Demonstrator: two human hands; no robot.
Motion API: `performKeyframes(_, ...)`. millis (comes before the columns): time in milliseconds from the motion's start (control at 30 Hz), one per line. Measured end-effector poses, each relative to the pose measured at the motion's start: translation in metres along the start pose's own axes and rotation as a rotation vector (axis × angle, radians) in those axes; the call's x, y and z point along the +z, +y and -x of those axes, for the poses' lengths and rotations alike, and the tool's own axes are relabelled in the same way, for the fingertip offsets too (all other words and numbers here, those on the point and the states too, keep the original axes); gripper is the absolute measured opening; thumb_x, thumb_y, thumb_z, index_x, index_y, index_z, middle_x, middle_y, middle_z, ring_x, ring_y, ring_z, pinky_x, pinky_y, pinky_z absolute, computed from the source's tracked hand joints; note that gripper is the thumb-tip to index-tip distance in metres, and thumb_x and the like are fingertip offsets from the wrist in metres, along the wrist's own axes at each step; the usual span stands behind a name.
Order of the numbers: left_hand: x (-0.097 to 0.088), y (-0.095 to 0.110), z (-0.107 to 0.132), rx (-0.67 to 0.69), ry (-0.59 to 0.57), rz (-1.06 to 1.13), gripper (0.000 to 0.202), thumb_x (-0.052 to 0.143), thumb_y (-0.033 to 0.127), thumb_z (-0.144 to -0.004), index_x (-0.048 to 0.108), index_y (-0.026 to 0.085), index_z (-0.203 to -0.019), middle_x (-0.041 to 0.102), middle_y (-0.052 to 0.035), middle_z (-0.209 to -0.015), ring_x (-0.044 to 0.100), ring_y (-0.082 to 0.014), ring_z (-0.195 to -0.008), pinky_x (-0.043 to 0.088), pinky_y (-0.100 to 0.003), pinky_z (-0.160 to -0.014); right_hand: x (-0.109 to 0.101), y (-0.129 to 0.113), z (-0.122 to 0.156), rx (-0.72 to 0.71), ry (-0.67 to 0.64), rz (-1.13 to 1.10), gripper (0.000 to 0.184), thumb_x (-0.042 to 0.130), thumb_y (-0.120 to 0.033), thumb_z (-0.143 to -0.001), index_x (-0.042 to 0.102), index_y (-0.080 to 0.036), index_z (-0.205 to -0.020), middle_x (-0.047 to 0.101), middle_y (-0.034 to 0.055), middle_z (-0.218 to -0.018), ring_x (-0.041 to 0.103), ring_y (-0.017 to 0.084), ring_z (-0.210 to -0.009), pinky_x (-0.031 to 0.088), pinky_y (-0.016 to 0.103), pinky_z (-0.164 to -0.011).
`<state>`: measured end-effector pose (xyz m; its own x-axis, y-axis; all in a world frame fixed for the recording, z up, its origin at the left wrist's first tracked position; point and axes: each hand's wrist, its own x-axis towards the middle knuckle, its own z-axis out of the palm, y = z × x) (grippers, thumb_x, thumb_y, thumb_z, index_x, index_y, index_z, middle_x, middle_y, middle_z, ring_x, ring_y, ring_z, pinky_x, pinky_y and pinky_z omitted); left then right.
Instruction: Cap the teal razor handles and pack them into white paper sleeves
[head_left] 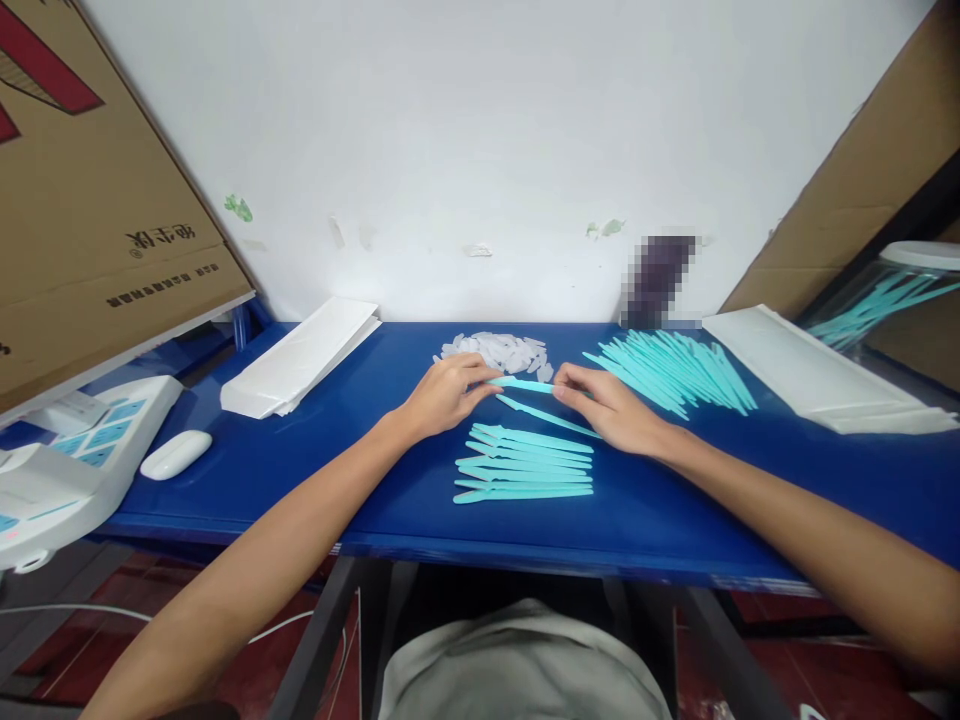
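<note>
A turquoise eyebrow razor [527, 384] is stretched between my two hands, just above the blue table. My left hand [452, 390] pinches its left end between thumb and fingers; whether a cap is there I cannot tell. At the other end, my right hand [604, 405] grips the handle. A second razor [547, 415] lies slanted right below, its right end near my right hand. Closer to me is a row of several razors [525, 465], lying side by side. Behind my hands sits a heap of small translucent white plastic pieces [506, 350].
A large pile of turquoise razors [675, 370] lies at the back right. White paper sleeves [307, 355] rest on the left, more sleeves [817, 370] on the right. A white earbud case [176, 455], a white device [97, 450], cardboard [112, 200] and a clear jar [870, 300] stand around.
</note>
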<state>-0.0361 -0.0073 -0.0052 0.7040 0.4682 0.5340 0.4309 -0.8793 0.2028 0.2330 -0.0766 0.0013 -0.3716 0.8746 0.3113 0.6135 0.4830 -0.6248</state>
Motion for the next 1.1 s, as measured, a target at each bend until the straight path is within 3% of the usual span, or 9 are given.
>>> performKeyframes(167, -0.013, -0.007, 0.000, 0.009, -0.163, -0.051, 0.040, 0.046, 0.044, -0.105, 0.076, 0.019, -0.112, 0.069, -0.0092, -0.094, 0.061, -0.0221, -0.091, 0.046, -0.034, -0.082, -0.008, -0.002, -0.001, 0.029, -0.019, 0.142, 0.034, 0.046, -0.050, -0.099, 0.060, -0.021, -0.087, 0.058, 0.0005, -0.071, 0.050, 0.017, -0.065, 0.035, 0.031, -0.066)
performKeyframes(267, -0.022, -0.017, 0.005, -0.084, -0.284, 0.135, 0.039, 0.052, 0.048, -0.101, 0.078, 0.021, -0.108, 0.070, -0.0080, -0.094, 0.061, -0.0191, -0.085, 0.045, -0.031, -0.076, -0.018, 0.004, 0.002, 0.111, -0.168, 0.251, 0.033, 0.055, -0.053, -0.093, 0.061, -0.022, -0.085, 0.051, -0.0037, -0.057, 0.044, 0.014, -0.052, 0.031, 0.030, -0.059)
performKeyframes(400, -0.024, -0.028, 0.011, -0.266, -0.383, 0.388, 0.039, 0.069, 0.058, -0.087, 0.081, 0.020, -0.088, 0.070, -0.0064, -0.087, 0.057, -0.0150, -0.073, 0.041, -0.027, -0.063, -0.026, 0.010, 0.005, 0.131, -0.342, 0.299, 0.033, 0.061, -0.055, -0.087, 0.064, -0.022, -0.089, 0.051, -0.0040, -0.058, 0.043, 0.014, -0.050, 0.029, 0.030, -0.054)
performKeyframes(533, -0.021, -0.029, 0.012, -0.308, -0.349, 0.350, 0.041, 0.072, 0.060, -0.083, 0.080, 0.020, -0.083, 0.068, -0.0053, -0.085, 0.057, -0.0158, -0.075, 0.041, -0.028, -0.066, -0.030, 0.010, 0.003, 0.127, -0.341, 0.349, 0.037, 0.051, -0.052, -0.092, 0.069, -0.021, -0.091, 0.054, 0.0010, -0.065, 0.049, 0.017, -0.057, 0.035, 0.032, -0.058)
performKeyframes(667, -0.018, -0.039, 0.013, -0.329, -0.197, 0.066, 0.042, 0.052, 0.053, -0.098, 0.076, 0.020, -0.106, 0.065, -0.0048, -0.085, 0.056, -0.0189, -0.079, 0.043, -0.032, -0.075, -0.036, 0.014, 0.003, 0.090, -0.340, 0.352, 0.035, 0.050, -0.051, -0.092, 0.067, -0.020, -0.089, 0.061, 0.0080, -0.086, 0.057, 0.022, -0.075, 0.041, 0.034, -0.068)
performKeyframes(733, -0.017, -0.049, 0.017, -0.352, -0.135, -0.108, 0.043, 0.045, 0.047, -0.101, 0.071, 0.020, -0.121, 0.063, -0.0078, -0.096, 0.057, -0.0227, -0.089, 0.044, -0.036, -0.085, -0.039, 0.018, 0.005, 0.098, -0.352, 0.322, 0.034, 0.050, -0.051, -0.093, 0.065, -0.021, -0.089, 0.062, 0.0082, -0.088, 0.057, 0.023, -0.077, 0.043, 0.035, -0.069)
performKeyframes(833, -0.017, -0.064, 0.023, -0.367, -0.152, -0.270, 0.043, 0.042, 0.040, -0.101, 0.067, 0.022, -0.132, 0.057, -0.0118, -0.110, 0.054, -0.0269, -0.100, 0.044, -0.042, -0.092, -0.041, 0.021, 0.006, 0.093, -0.359, 0.309, 0.034, 0.048, -0.051, -0.094, 0.061, -0.022, -0.083, 0.063, 0.0068, -0.081, 0.057, 0.023, -0.072, 0.043, 0.036, -0.067)
performKeyframes(1000, -0.020, -0.069, 0.025, -0.338, -0.190, -0.371, 0.040, 0.047, 0.039, -0.100, 0.070, 0.025, -0.129, 0.054, -0.0120, -0.113, 0.052, -0.0275, -0.099, 0.044, -0.043, -0.090, -0.043, 0.015, 0.004, -0.005, -0.177, 0.341, 0.032, 0.051, -0.047, -0.094, 0.063, -0.023, -0.076, 0.071, 0.0060, -0.080, 0.063, 0.026, -0.081, 0.044, 0.042, -0.081)
performKeyframes(1100, -0.024, -0.068, 0.024, -0.395, -0.201, -0.408, 0.039, 0.048, 0.038, -0.099, 0.069, 0.024, -0.129, 0.056, -0.0135, -0.123, 0.052, -0.0311, -0.107, 0.043, -0.045, -0.091, -0.040, 0.010, 0.004, 0.017, -0.069, 0.302, 0.030, 0.054, -0.047, -0.093, 0.066, -0.023, -0.081, 0.075, 0.0061, -0.089, 0.066, 0.026, -0.083, 0.046, 0.040, -0.076)
